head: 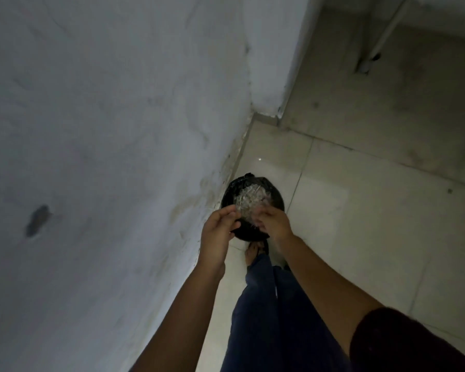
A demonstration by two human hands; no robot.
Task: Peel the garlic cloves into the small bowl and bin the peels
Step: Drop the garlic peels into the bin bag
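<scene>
Against the foot of the wall point(118, 130), at the left edge of the tiled floor point(360, 210), stands a round black bin point(277, 201) lined with a black bag. Its near rim is hidden behind both hands. A pale heap of garlic peels point(249, 201) lies inside the bin, filling most of the visible opening; single peels cannot be made out in the dim light.

Left hand point(218, 233) hangs over the near-left rim, palm turned towards the other hand, fingers loosely bent in a cup. Nothing is seen in it, so it reads as released. Right hand point(275, 224) hangs over the near-right rim, just beside the left and not touching it. Its fingertips are smeared by motion blur and merge with pale flecks over the bin. Whether it grasps peels cannot be told.

Below the hands, one sandalled foot point(253, 255) shows just beside the bin, partly covered by dark blue trousers point(266, 318). A dark sleeve point(400, 342) is cut off at the lower right corner. On the wall sits a dark smudge point(36, 220) of uncertain nature. At the floor's far right corner a pale pipe point(387, 30) runs up out of view.
</scene>
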